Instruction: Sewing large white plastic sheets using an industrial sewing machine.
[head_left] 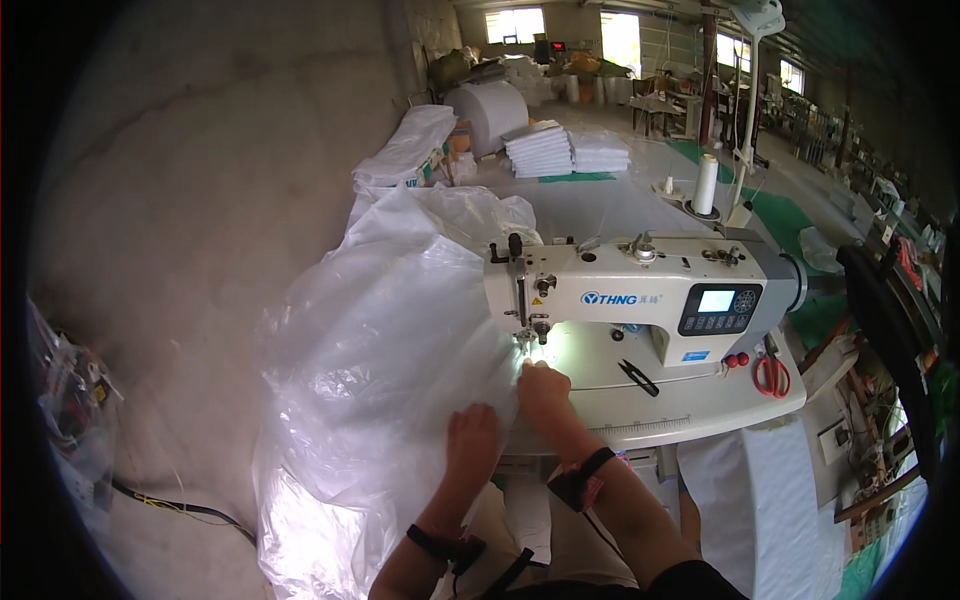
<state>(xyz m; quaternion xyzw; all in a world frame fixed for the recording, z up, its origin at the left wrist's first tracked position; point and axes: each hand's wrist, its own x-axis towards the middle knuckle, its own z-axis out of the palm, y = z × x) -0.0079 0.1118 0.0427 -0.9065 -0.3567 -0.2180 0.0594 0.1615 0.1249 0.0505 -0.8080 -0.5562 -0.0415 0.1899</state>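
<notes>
Clear plastic sheet (380, 350) at the sewing machine (640, 290)
Your left hand (473, 440) and right hand (543, 388) press flat, fingers together, steadying it near the needle (541, 335)

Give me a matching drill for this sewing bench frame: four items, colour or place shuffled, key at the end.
Items:
1. scissors
2. thread cone
3. thread snips
4. clear plastic sheet

Descriptions:
A. black, on the bed under the machine arm
B. red handles, at the table's right end
C. white, upright behind the machine
D. under both hands, spilling off the left side

Pairs: 1-B, 2-C, 3-A, 4-D
</notes>
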